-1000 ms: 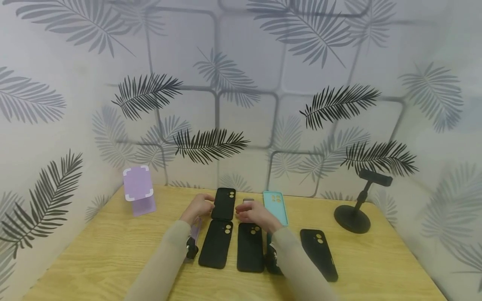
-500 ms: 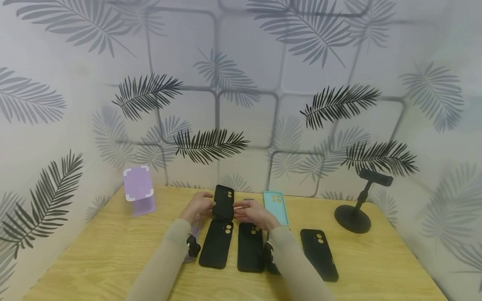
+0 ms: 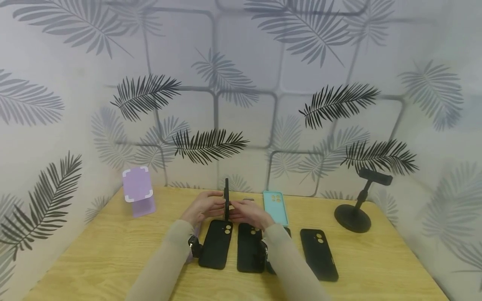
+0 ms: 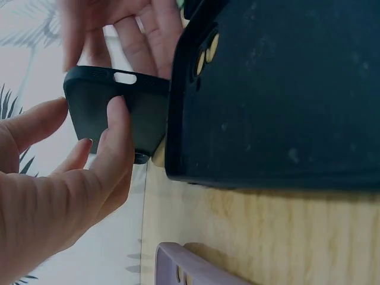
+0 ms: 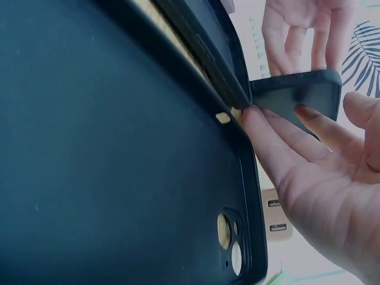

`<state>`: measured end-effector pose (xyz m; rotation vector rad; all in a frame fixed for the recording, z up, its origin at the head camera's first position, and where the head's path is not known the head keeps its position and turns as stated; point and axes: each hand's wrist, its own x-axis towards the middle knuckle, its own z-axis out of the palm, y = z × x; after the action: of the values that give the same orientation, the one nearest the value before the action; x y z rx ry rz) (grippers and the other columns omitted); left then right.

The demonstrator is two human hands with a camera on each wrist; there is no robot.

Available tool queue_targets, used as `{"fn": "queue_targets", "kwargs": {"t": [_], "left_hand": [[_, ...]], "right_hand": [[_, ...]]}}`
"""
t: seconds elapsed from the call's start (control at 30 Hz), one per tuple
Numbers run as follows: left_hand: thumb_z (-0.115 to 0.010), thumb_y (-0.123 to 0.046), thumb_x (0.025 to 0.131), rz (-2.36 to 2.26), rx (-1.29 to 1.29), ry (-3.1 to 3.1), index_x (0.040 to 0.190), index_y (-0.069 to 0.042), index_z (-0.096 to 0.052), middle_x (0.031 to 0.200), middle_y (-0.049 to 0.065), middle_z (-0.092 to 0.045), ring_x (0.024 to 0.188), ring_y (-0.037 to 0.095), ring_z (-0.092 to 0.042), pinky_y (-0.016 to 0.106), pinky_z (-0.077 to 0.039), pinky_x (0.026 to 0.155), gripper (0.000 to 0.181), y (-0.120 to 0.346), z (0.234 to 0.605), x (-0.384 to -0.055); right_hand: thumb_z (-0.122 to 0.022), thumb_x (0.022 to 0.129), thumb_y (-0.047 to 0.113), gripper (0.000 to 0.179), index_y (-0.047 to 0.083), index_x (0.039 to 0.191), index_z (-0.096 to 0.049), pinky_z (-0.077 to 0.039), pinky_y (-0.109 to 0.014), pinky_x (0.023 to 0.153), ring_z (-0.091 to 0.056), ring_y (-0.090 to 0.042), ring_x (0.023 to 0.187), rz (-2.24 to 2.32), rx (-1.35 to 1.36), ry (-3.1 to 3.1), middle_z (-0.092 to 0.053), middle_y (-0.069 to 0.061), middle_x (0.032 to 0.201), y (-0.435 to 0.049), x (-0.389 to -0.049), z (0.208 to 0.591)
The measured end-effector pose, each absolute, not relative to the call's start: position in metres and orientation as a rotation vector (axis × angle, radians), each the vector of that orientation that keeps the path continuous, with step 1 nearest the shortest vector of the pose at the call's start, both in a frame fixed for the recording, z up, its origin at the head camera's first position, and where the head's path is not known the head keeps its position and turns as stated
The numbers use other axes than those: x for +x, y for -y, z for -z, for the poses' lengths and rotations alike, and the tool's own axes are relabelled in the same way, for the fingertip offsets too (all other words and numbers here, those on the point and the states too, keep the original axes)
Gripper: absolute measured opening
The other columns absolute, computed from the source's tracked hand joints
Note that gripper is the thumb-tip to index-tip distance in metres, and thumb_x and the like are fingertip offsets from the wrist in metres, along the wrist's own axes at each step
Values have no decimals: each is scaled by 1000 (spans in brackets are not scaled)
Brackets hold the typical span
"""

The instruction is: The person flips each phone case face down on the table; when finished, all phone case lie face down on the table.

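A black phone case [image 3: 226,198] stands upright and edge-on to the head camera, between both hands at the back of the table. From the left, my left hand [image 3: 205,207] grips it; in the left wrist view its thumb is at the case's edge and a finger lies on the face. My right hand [image 3: 248,211] holds it from the other side, fingertips against the case in the right wrist view. Just in front lie two more black phone cases, one nearer the left [image 3: 216,244] and one nearer the right [image 3: 249,248]. The right forearm partly covers another dark case.
A teal phone case [image 3: 275,207] lies behind the right wrist, and a black case [image 3: 319,255] farther right. A purple case [image 4: 178,264] is partly hidden by the left wrist. A purple stand [image 3: 138,186] and a black stand [image 3: 352,218] flank the table. A socket block [image 5: 277,215] sits behind.
The far black case was lying flat, then was lifted and tilted, and now stands edge-on. My hands have drawn closer together around it.
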<state>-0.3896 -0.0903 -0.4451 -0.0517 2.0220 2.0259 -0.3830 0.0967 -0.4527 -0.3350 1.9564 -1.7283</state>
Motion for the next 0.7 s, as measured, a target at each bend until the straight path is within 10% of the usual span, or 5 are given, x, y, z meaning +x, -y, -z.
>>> {"fn": "queue_targets", "kwargs": {"t": [0.7], "left_hand": [[-67, -7, 91, -1738, -64, -2269, 137, 3, -50, 142, 25, -45, 131, 41, -47, 52, -50, 100, 50, 81, 445, -387]], "right_hand": [[-53, 101, 7, 47, -5, 145, -41, -58, -42, 89, -70, -35, 102, 1887, -295, -2191, -62, -30, 124, -93, -381, 454]]}}
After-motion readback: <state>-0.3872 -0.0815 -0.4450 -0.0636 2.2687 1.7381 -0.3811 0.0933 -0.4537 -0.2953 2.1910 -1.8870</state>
